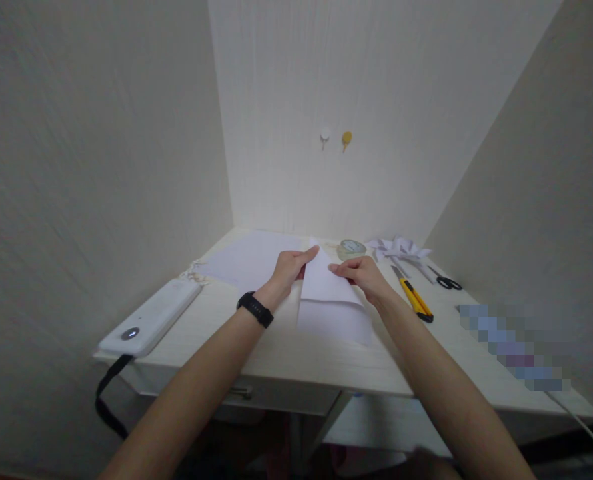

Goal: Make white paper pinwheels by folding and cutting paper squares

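Between my two hands is a folded sheet of white paper [326, 280], its upper part narrowing to a point at the top. My left hand [292, 267] pinches its left edge near that point, thumb on the front face. On the right edge, a little lower, my right hand [359, 273] grips the paper between thumb and fingers. The lower part of the white paper reaches down over the tabletop; whether it is one sheet or two I cannot tell. A black watch [255, 309] circles my left wrist.
Flat paper [251, 257] lies behind my left hand. A tape roll [351, 249], crumpled paper [401, 248], a yellow utility knife [416, 300] and black-handled scissors [448, 283] lie to the right. A white device [151, 317] with a black strap rests at left. Walls enclose the desk [276, 360].
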Available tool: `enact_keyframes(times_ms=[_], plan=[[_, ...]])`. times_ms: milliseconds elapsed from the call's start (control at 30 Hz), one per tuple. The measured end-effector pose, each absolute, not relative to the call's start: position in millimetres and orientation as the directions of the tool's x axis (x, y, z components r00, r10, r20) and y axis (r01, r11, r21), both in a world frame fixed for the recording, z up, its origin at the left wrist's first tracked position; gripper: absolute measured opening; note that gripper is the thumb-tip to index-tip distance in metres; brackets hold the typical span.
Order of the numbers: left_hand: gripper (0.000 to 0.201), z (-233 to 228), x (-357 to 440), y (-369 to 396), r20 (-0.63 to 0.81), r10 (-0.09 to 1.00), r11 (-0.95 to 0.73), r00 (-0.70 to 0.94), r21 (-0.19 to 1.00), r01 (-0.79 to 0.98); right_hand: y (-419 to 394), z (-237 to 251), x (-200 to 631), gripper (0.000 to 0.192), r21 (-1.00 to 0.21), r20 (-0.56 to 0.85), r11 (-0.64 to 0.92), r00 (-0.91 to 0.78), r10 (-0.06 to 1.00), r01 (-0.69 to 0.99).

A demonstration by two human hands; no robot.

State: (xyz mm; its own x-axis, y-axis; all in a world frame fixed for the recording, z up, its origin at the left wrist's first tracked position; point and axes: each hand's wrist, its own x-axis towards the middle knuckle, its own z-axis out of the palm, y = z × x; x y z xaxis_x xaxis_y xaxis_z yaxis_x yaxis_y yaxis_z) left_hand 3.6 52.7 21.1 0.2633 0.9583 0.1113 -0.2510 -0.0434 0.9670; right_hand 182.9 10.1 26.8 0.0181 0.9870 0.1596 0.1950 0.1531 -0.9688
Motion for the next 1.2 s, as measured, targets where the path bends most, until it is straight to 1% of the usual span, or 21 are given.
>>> enact_keyframes(times_ms=[100,233,333,633,833,967,1100,1200], plan=[[0.047,18.7,4.0,52.0,0.132,0.948,-0.071,0.288,0.975,-0.213,11.1,26.2,183.2,0.039,-0.97,0.157,0.149,0.03,0.987,0.191],[0.046,17.5,3.0,54.4,0.165,0.955,-0.115,0.247,0.972,-0.206,10.0,26.2,181.8,0.041,-0.976,0.119,0.113,0.024,0.993,0.184],[0.045,19.1,1.9,55.8,0.163,0.959,-0.108,0.233,0.967,-0.232,9.5,25.9,180.5,0.043,-0.975,0.103,0.099,0.008,0.995,0.199],[0.043,18.8,1.4,57.7,0.16,0.962,-0.098,0.22,0.958,-0.271,9.4,24.4,178.6,0.045,-0.974,0.11,0.102,0.03,0.993,0.2],[0.04,18.7,0.4,60.0,0.145,0.964,-0.071,0.223,0.948,-0.312,12.0,19.6,179.2,0.046,-0.965,0.15,0.136,0.048,0.987,0.225],[0.038,19.4,-0.1,60.0,0.132,0.973,-0.061,0.191,0.939,-0.339,12.5,18.0,178.6,0.046,-0.97,0.116,0.111,0.011,0.993,0.216],[0.036,17.2,0.1,61.5,0.12,0.981,-0.06,0.152,0.935,-0.349,11.4,17.4,177.4,0.048,-0.959,0.144,0.133,0.023,0.989,0.251],[0.034,15.0,0.5,63.9,0.107,0.986,-0.054,0.128,0.929,-0.366,10.3,16.5,176.9,0.051,-0.955,0.138,0.126,0.025,0.99,0.27]])
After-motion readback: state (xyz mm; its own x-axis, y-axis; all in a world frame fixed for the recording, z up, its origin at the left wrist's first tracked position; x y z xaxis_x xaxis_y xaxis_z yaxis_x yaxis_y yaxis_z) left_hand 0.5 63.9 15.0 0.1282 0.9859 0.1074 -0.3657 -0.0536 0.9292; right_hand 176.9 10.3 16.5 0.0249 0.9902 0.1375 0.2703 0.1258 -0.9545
